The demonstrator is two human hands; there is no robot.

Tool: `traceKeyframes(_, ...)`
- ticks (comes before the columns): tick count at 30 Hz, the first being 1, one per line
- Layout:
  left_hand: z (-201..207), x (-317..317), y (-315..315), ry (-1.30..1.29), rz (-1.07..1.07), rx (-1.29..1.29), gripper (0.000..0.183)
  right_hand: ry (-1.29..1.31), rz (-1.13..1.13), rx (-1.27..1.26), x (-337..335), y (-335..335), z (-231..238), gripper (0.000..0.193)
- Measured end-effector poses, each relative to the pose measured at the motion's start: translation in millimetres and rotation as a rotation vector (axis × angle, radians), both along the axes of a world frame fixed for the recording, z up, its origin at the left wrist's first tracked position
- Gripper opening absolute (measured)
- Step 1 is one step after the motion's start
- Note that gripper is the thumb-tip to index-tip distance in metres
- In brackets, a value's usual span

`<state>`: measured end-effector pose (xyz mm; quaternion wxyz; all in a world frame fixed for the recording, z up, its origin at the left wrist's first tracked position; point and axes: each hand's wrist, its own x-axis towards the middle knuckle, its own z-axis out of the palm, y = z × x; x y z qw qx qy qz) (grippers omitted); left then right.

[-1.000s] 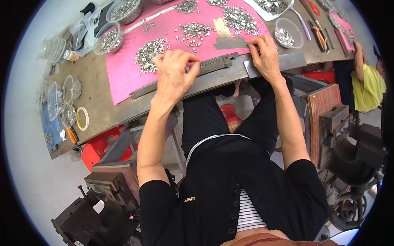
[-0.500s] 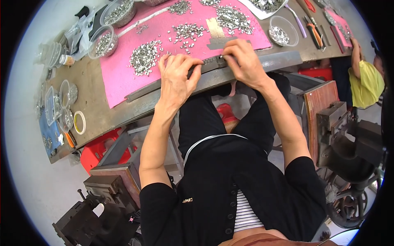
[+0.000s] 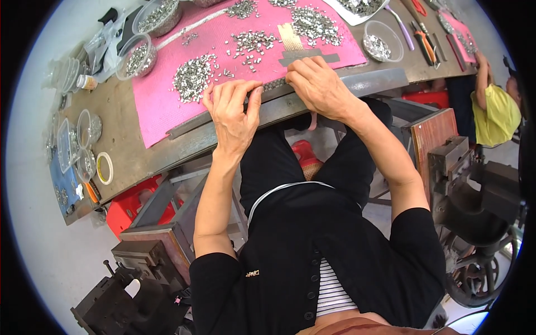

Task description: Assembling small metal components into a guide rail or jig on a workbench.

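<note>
A long, narrow dark metal bar [image 3: 192, 125] lies along the near edge of the pink mat [image 3: 153, 114]. Between my hands, a row of small metal pieces [image 3: 273, 85] sits along it. My left hand [image 3: 235, 111] bends over the bar, fingers curled and thumb closing toward them. To its right, my right hand [image 3: 319, 86] rests at the other end of the row, fingers bent downward and close together. Its fingertips and whatever they pinch are hidden. Beyond the hands, small silver metal pieces lie in a loose heap [image 3: 192, 78] on the mat.
More heaps of metal pieces [image 3: 315, 25] spread across the mat. Clear plastic tubs [image 3: 137, 56] stand left, another tub [image 3: 383, 42] right, near orange-handled pliers [image 3: 429, 49]. A tape roll [image 3: 105, 168] lies far left. A person in a yellow top [image 3: 497, 114] sits at right.
Both hands have shifted left along the bar, the right one further, uncovering the strip to its right. The view has also moved slightly.
</note>
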<state>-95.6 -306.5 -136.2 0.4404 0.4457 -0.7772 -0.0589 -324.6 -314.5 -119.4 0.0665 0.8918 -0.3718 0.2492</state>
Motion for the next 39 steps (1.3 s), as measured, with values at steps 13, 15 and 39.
traceKeyframes(13, -0.6, 41.8, 30.3, -0.216, 0.204, 0.084, 0.035, -0.446, -0.152, 0.100, -9.9, 32.1, -22.7, 0.038)
traceKeyframes(15, -4.9, 45.6, 30.8, -0.136, 0.130, 0.126, 0.034, -0.442, -0.174, 0.050, -5.9, 40.5, -28.1, 0.039)
traceKeyframes(39, 14.8, 51.8, 5.4, -0.240, 0.012, 0.085, 0.032, -0.228, -0.112, 0.373, -29.6, 13.8, 9.9, 0.032)
